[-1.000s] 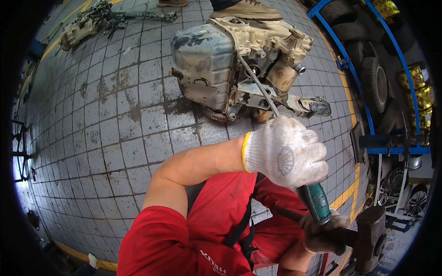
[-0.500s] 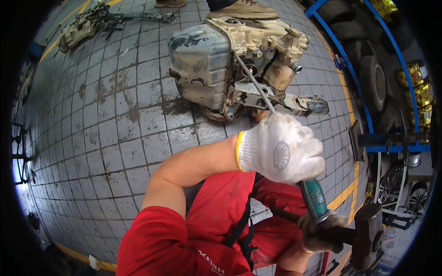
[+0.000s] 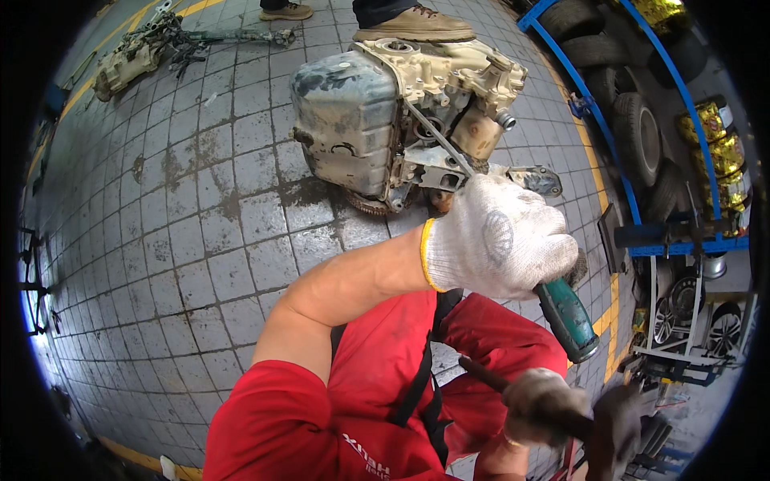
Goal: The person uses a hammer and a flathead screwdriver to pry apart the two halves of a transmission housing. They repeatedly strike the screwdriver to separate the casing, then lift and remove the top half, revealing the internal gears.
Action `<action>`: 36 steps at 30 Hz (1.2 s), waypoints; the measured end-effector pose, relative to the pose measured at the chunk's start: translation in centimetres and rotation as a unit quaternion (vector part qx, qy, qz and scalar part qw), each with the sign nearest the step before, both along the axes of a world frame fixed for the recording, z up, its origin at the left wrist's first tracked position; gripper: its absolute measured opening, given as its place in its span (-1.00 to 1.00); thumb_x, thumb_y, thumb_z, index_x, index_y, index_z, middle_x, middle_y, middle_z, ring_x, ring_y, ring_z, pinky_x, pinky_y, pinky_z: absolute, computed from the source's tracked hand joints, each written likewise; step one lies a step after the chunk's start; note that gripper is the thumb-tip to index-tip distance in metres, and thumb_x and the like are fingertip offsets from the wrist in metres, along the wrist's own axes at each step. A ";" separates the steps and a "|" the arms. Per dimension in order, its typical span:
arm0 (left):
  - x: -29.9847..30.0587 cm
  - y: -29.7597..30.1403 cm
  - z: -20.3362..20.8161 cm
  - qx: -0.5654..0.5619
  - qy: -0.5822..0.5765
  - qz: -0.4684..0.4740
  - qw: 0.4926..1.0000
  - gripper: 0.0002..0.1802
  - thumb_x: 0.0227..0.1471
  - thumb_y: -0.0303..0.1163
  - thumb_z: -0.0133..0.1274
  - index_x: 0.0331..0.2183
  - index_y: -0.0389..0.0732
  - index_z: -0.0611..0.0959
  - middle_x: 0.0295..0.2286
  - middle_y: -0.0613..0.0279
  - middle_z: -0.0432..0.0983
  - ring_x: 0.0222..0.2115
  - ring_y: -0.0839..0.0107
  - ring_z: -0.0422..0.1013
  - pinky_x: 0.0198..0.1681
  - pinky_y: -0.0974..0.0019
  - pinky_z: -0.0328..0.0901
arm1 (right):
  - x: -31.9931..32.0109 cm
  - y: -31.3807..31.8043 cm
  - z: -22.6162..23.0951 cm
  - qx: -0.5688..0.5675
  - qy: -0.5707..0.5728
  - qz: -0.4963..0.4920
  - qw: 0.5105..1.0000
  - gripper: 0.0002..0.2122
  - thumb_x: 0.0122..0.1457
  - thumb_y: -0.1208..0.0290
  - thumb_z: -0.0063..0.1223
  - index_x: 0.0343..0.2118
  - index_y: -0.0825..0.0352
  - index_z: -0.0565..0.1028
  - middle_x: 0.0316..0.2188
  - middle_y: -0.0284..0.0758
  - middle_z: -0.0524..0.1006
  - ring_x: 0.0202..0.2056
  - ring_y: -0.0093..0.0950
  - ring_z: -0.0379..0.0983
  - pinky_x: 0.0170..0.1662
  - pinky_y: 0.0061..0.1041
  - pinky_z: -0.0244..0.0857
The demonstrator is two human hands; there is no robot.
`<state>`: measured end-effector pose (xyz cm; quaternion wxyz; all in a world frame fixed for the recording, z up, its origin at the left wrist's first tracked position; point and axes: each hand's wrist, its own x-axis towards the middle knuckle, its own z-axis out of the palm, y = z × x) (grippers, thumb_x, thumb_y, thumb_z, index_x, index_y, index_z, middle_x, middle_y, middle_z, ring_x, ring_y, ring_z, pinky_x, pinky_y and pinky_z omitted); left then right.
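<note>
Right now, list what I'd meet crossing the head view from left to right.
Grimy metal assembly, engine's large grey pan, gloved left hand, hammer head, gold-coloured packages.

Two short lines of white lettering (image 3: 366, 455) stand on the chest of the red top (image 3: 265, 409), upside down from this view. A faded grey rounded emblem (image 3: 499, 237) with fanning lines is printed on the white glove (image 3: 457, 255) of the left hand (image 3: 525, 240). Any print on the shiny yellow packages (image 3: 714, 122) at the blue rack (image 3: 613, 132) is too small to read.
</note>
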<state>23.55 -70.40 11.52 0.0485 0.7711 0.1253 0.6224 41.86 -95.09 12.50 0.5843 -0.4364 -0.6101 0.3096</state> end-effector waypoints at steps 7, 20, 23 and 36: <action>0.1 0.4 -0.7 0.018 -0.006 0.006 1.000 -0.70 -0.25 -0.08 0.39 -0.49 0.08 0.62 -0.60 0.39 0.38 -0.59 0.27 0.53 -0.55 0.08 0.37 | -2.1 -0.1 0.8 -0.022 0.084 -0.067 0.994 -0.31 0.33 -0.51 0.14 -0.19 0.20 0.38 -0.69 -0.48 0.28 -0.80 -0.54 0.20 -0.78 -0.43 0.22; -0.8 0.1 -1.5 0.050 -0.021 -0.019 0.998 -0.72 -0.28 -0.12 0.32 -0.55 0.05 0.53 -0.61 0.38 0.29 -0.62 0.32 0.48 -0.61 0.13 0.35 | -2.2 -2.0 0.2 0.030 0.104 -0.041 0.993 -0.43 0.36 -0.33 0.22 -0.22 0.20 0.41 -0.67 -0.42 0.38 -0.75 -0.47 0.31 -0.71 -0.39 0.31; -0.4 -0.2 -1.6 0.056 -0.035 -0.019 0.998 -0.72 -0.26 -0.13 0.33 -0.55 0.05 0.54 -0.61 0.38 0.30 -0.62 0.32 0.48 -0.61 0.14 0.36 | -2.6 -3.0 0.6 0.064 0.055 -0.044 0.995 -0.53 0.38 -0.13 0.29 -0.30 0.22 0.42 -0.66 -0.36 0.44 -0.72 -0.42 0.40 -0.66 -0.37 0.39; -0.7 -0.3 -1.4 0.051 0.004 -0.040 0.998 -0.71 -0.36 -0.11 0.41 -0.51 0.09 0.66 -0.62 0.39 0.37 -0.60 0.28 0.52 -0.58 0.11 0.38 | -1.6 -4.7 -1.2 0.039 -0.129 -0.100 0.986 -0.45 0.48 -0.26 0.19 -0.23 0.24 0.39 -0.65 -0.35 0.42 -0.74 -0.50 0.34 -0.74 -0.39 0.29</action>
